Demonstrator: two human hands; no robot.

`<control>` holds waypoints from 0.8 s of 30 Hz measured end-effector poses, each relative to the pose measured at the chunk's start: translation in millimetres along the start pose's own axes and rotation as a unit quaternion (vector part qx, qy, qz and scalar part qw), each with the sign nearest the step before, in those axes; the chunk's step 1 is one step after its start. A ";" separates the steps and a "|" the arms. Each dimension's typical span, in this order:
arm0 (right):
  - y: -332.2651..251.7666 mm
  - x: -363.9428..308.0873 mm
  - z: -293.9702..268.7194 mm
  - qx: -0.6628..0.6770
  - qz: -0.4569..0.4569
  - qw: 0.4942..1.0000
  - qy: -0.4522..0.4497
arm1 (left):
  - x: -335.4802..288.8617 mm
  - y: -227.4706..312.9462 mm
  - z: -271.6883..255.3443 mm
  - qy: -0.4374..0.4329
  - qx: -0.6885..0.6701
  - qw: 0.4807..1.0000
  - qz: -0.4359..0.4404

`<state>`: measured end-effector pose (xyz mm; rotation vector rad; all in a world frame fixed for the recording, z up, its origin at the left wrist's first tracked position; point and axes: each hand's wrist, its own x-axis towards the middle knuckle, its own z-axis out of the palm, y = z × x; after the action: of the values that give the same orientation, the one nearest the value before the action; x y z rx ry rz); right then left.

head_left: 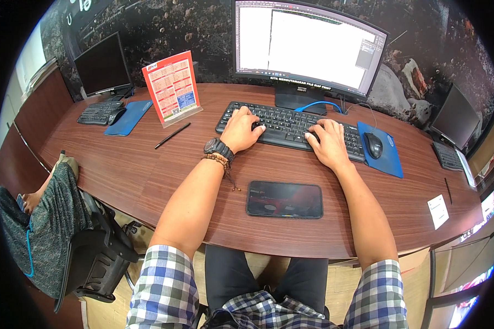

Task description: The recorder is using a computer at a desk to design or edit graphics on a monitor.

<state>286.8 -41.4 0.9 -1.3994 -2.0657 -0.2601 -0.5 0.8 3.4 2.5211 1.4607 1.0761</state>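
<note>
A black keyboard (282, 137) lies on the brown desk in front of a lit monitor (313, 44) showing a mostly white window. My left hand (240, 130) rests on the keyboard's left part, fingers spread over the keys, with a black watch and a beaded bracelet at the wrist. Over the keys on the right side is my right hand (328, 143), its fingers apart and slightly bent. Neither hand holds anything. Just right of the keyboard, a black mouse (374, 146) sits on a blue mouse pad (388, 159). A dark-screened phone (285, 199) lies flat between my forearms.
A red-and-white printed card stand (173, 88) and a black pen (173, 135) are to the left. Farther left are a dark monitor (101, 63) and another keyboard (100, 112). A person (44, 219) sits there on a black chair (96, 257). White paper (438, 211) lies at the right.
</note>
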 end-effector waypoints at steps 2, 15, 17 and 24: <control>-1.1 0.1 -1.0 0.000 0.002 1.000 -0.001 | 0.0 0.2 -0.6 0.000 0.001 1.000 0.002; -0.3 -0.2 0.6 0.001 -0.004 1.000 0.008 | 0.3 -0.3 -0.8 -0.002 0.005 1.000 -0.001; 0.2 -0.1 0.4 0.001 -0.004 1.000 0.007 | 0.6 0.5 -0.9 -0.003 0.004 1.000 0.000; -3.1 0.0 -1.6 0.002 -0.001 1.000 0.002 | 0.2 -0.9 -1.2 -0.008 0.006 1.000 -0.008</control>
<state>284.7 -43.5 2.6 -1.3939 -2.0627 -0.2605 -1.8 1.1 4.1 2.5159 1.4835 1.0458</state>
